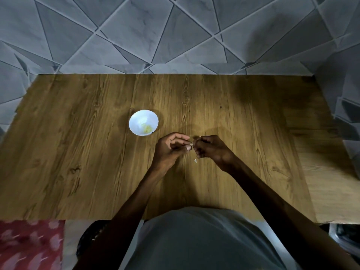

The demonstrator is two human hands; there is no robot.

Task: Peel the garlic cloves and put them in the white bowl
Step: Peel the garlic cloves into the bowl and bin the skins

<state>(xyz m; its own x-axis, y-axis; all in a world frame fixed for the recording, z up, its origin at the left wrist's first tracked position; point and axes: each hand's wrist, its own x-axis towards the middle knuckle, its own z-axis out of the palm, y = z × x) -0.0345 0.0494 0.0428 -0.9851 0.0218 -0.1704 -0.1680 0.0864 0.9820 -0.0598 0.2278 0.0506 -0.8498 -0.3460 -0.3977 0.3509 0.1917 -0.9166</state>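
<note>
A small white bowl (143, 122) stands on the wooden table (78, 152), left of centre, with a few pale yellow peeled cloves (147, 129) inside. Just to the right of the bowl and nearer to me, my left hand (169, 149) and my right hand (211, 148) meet above the table. Between their fingertips they pinch one small garlic clove (190, 146), mostly hidden by the fingers. A white scrap of garlic skin (194, 161) lies on the table below the hands.
A grey tiled wall rises behind the table's far edge. The table's right part is a lighter board (331, 182). A red patterned cloth (29, 246) lies at the lower left, below the table's near edge.
</note>
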